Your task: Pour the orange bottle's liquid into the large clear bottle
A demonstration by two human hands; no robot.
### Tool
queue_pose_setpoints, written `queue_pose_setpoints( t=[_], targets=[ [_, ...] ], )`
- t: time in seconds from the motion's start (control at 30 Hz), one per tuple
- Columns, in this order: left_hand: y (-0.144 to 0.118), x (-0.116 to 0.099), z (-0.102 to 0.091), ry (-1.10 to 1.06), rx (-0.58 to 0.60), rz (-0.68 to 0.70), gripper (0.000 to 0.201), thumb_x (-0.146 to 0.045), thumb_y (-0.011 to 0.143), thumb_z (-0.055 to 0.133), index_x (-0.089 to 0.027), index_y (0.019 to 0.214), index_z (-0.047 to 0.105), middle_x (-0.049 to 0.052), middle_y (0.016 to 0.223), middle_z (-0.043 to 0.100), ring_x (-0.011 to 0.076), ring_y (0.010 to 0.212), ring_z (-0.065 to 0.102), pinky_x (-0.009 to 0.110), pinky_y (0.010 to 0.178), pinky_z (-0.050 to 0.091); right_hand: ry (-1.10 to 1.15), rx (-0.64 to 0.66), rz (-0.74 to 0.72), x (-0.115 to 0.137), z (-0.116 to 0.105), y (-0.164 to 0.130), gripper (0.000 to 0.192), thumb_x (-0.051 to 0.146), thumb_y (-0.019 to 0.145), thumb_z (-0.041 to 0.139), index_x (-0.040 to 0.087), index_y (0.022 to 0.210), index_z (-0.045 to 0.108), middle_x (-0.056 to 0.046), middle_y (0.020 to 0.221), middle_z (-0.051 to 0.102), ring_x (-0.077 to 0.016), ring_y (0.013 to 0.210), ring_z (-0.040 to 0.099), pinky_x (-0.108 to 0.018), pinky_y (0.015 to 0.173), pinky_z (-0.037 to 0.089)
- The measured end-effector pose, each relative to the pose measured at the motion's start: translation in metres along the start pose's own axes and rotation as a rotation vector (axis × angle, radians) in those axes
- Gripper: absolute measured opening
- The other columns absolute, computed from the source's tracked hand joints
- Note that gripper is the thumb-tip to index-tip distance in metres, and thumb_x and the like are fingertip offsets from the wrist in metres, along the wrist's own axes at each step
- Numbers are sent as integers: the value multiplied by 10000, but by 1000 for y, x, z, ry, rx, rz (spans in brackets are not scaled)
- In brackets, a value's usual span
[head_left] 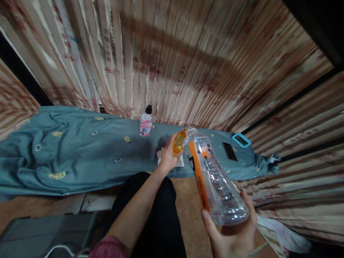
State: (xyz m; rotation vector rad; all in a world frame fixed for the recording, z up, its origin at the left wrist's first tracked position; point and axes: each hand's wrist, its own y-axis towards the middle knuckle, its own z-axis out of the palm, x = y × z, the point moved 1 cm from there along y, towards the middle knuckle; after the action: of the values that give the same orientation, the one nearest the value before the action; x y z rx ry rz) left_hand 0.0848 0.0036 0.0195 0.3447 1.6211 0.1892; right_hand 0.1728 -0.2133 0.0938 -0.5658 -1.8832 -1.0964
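Note:
My left hand (168, 157) is closed around a small see-through amber container (179, 142), whose kind I cannot make out. In my right hand (236, 233) rests the base of a large clear plastic bottle (215, 179) with an orange and white label. The bottle is tilted, its uncapped mouth up by the amber container; whether the two touch is unclear. Below my left hand, a white paper tissue (179, 162) lies on the green cloth, partly hidden. Farther back stands a small clear bottle (146, 122) with a black cap and pink label.
A green pineapple-print cloth (86, 154) covers the narrow table. At its right end lie a dark phone (230, 152) and a blue-framed digital clock (241, 140). Patterned curtains (166, 57) hang behind it. A grey box (48, 233) sits at lower left.

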Motion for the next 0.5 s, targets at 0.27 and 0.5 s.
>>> queue_pose_setpoints(
  t=[0.27, 0.5],
  targets=[
    [0, 1, 1, -15, 2, 0, 871, -84, 723, 680, -284, 1514, 372, 82, 1472, 555, 279, 1343, 552, 479, 1172, 412, -30, 12, -28, 0, 0, 0, 1140, 554, 583, 879, 103, 1498, 370, -252, 1511, 434, -419, 1410, 437, -671, 1143, 354],
    [0, 1, 1, -22, 3, -1, 875, -84, 726, 679, -294, 1516, 366, 80, 1470, 557, 283, 1347, 548, 506, 1172, 410, -56, 4, -20, 0, -1, -1, 1143, 572, 578, 879, 110, 1498, 381, -246, 1504, 450, -422, 1396, 456, -669, 1134, 367]
  ],
)
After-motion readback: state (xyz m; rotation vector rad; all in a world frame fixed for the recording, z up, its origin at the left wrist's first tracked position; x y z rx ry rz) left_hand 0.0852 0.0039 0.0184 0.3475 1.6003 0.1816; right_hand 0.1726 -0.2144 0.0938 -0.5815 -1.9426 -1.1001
